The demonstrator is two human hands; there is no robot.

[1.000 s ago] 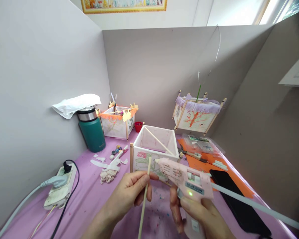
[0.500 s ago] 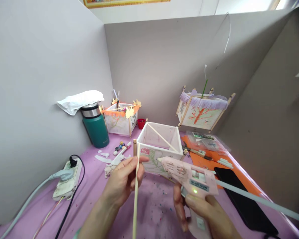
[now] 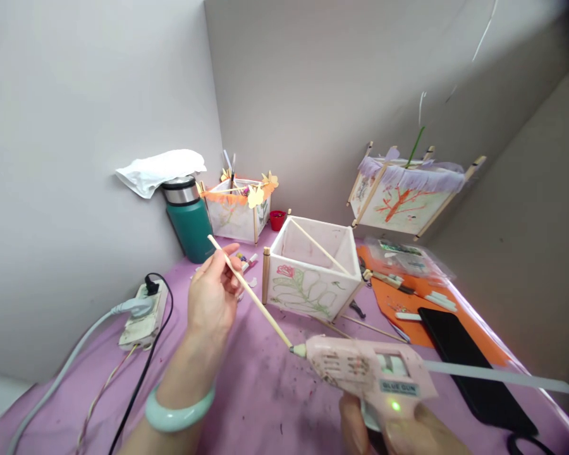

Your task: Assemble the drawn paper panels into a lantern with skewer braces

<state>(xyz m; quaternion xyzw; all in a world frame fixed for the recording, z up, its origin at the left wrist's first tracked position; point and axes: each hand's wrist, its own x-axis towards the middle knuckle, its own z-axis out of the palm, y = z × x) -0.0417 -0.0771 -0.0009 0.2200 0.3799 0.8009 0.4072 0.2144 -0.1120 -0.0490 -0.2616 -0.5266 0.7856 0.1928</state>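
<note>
Between the fingers of my left hand [image 3: 215, 287] is a thin wooden stick [image 3: 260, 306], slanting down to the right. My right hand [image 3: 389, 430] is wrapped round the grip of a pink glue gun [image 3: 370, 366] with a green light on. The gun's nozzle meets, or nearly meets, the lower end of the stick. Behind them stands a white four-sided lantern box [image 3: 308, 291] with a drawn red flower and green leaves. Another thin stick [image 3: 317, 243] lies slantwise across its open top, and a short wooden post [image 3: 266, 275] stands at its left corner.
Green bottle [image 3: 189, 224] and orange-trimmed box [image 3: 232, 218] stand at the back left. A power strip [image 3: 145, 319] with cables is at left. A purple-trimmed lantern [image 3: 405, 199] hangs at right, above orange sheet [image 3: 384, 303] and black phone [image 3: 478, 379].
The stick has tilted from near upright to a slant, its lower end now at the nozzle. The glue gun sits lower in view. The camera view has shifted downward.
</note>
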